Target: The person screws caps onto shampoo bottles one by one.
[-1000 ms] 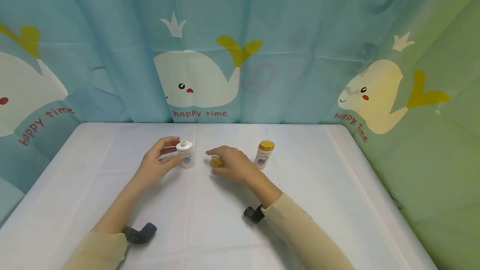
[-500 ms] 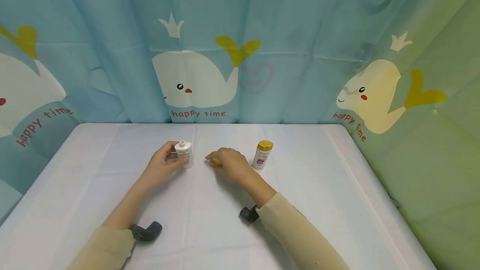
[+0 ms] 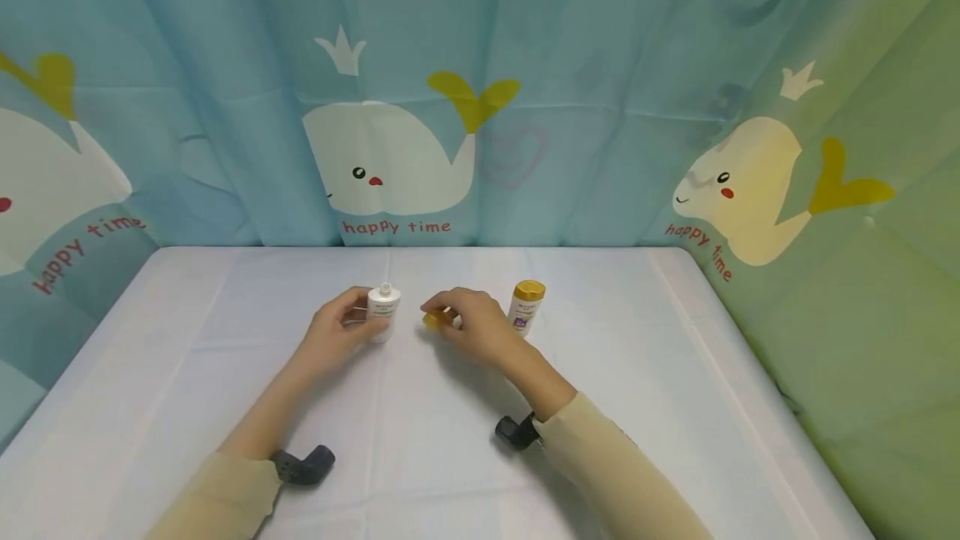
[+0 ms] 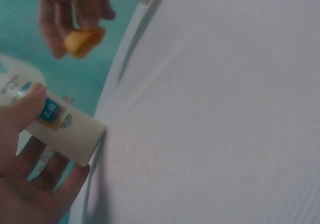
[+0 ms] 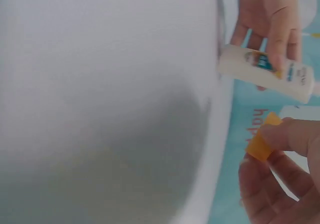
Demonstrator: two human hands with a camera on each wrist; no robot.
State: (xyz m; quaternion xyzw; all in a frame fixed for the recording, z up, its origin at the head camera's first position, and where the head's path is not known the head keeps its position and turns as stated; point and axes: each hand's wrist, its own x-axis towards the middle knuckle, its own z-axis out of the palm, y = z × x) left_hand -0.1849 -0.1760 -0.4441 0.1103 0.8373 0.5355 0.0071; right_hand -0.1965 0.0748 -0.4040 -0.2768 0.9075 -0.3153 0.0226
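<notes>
My left hand (image 3: 341, 330) grips a small white bottle (image 3: 382, 312) between thumb and fingers, with its bare neck pointing up and a label on its side. A yellow-gold cap (image 3: 432, 320) is pinched between the thumb and fingers of my right hand (image 3: 476, 325), just to the right of the bottle and apart from it. In the right wrist view the cap (image 5: 263, 138) sits close below the bottle (image 5: 267, 71). The left wrist view shows the label on the bottle (image 4: 60, 119) under my thumb.
A second white bottle (image 3: 527, 307), with its gold cap on, stands upright behind my right hand. The table (image 3: 420, 457) has a white cloth. A blue curtain (image 3: 585, 190) with printed whales hangs along its back edge. Each wrist wears a black device (image 3: 305, 465).
My left hand has carried the open bottle a little to the right. My right hand has raised the cap slightly off the table. The second bottle has stayed in place.
</notes>
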